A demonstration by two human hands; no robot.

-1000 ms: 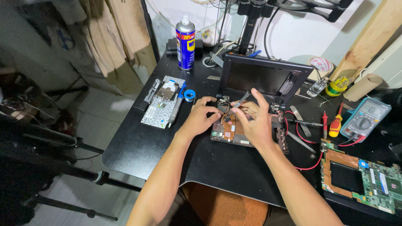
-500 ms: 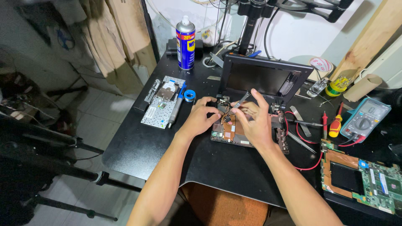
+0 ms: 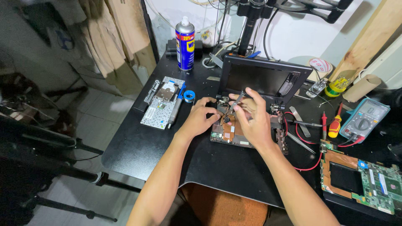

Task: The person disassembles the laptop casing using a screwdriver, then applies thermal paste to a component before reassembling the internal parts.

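right hand [image 3: 252,119], tweezers [image 3: 234,104] tilted, tip down-left

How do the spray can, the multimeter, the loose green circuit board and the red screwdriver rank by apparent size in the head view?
1. loose green circuit board, partly cut off by the frame edge
2. multimeter and spray can: too alike to rank
3. red screwdriver

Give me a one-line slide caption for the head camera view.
Left hand steadies an opened small laptop while right hand works a thin tool into it on a black table.
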